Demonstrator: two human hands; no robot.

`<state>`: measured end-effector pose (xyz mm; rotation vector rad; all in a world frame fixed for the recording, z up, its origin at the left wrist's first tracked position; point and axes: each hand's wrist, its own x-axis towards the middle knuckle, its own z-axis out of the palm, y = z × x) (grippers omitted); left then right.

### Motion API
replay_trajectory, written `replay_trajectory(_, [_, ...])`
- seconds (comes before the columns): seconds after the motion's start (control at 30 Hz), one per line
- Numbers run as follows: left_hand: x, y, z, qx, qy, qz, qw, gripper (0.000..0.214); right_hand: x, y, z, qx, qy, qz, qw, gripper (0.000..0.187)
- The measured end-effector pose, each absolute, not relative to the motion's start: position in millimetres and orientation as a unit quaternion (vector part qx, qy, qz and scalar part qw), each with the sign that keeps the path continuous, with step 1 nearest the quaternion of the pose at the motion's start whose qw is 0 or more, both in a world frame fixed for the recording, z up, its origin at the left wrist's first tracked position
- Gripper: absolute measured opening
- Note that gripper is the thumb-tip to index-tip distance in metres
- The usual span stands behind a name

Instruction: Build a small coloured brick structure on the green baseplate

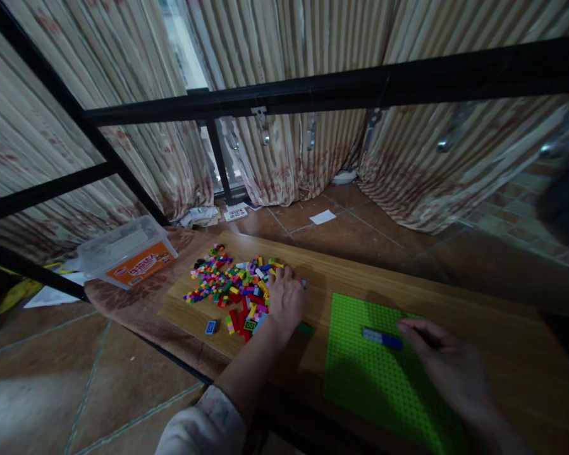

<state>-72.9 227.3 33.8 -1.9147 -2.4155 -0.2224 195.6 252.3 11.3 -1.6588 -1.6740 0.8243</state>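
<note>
My left hand [286, 298] reaches down at the right edge of a pile of coloured toy building bricks [232, 278]. Its fingers are bent and slightly apart among the bricks, with the fingertips partly hidden. Over a green studded baseplate [360, 385], my right hand [448, 360] is closed, thumb and forefinger together. Whatever may be between them is too small to make out. Just left of those fingertips, a row of grey and blue bricks [382, 338] lies on the plate. A dark green brick [306, 328] rests between my left hand and the plate.
The wooden board [332, 265] carries the bricks and baseplate. A clear plastic box [128, 249] with an orange label stands to its left on a brown cloth [123, 316]. Black metal rails [284, 95] cross in front of striped curtains [289, 158]. Papers [322, 217] lie on the tiled floor.
</note>
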Motion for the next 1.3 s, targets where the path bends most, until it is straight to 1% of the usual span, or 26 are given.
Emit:
replay_trajectory(0.13, [-71,229,34,-0.627,-0.775,-0.065,0.048,0.019,197,254,14,-0.621,-0.632,0.326,0.331,0.034])
replay_trajectory(0.27, [-59,224,39,-0.664,-0.734,-0.132,0.048,0.018,197,253,17,-0.605,-0.628,0.344,0.349,0.031])
replay_trajectory(0.37, [-43,216,39,-0.696,-0.696,-0.174,-0.011,0.017,195,251,18,-0.59,-0.634,0.349,0.357,0.03])
replay_trajectory(0.5, [-24,203,34,-0.713,-0.673,-0.16,-0.115,0.017,193,249,19,-0.569,-0.652,0.357,0.352,0.031])
replay_trajectory(0.6, [-15,194,33,-0.733,-0.649,-0.15,-0.138,0.015,194,248,19,-0.582,-0.654,0.348,0.335,0.032])
replay_trajectory(0.77, [-18,189,36,-0.76,-0.623,-0.153,-0.109,0.011,196,250,18,-0.621,-0.65,0.341,0.275,0.038])
replay_trajectory(1.03, [-58,184,45,-0.712,-0.674,-0.187,-0.06,0.01,199,254,10,-0.633,-0.665,0.307,0.252,0.041])
replay_trajectory(1.17, [-79,180,46,-0.701,-0.687,-0.187,-0.035,0.008,198,254,6,-0.616,-0.676,0.305,0.265,0.041])
replay_trajectory(1.3, [-99,157,52,-0.672,-0.703,-0.234,0.005,0.011,196,252,4,-0.59,-0.676,0.323,0.303,0.041])
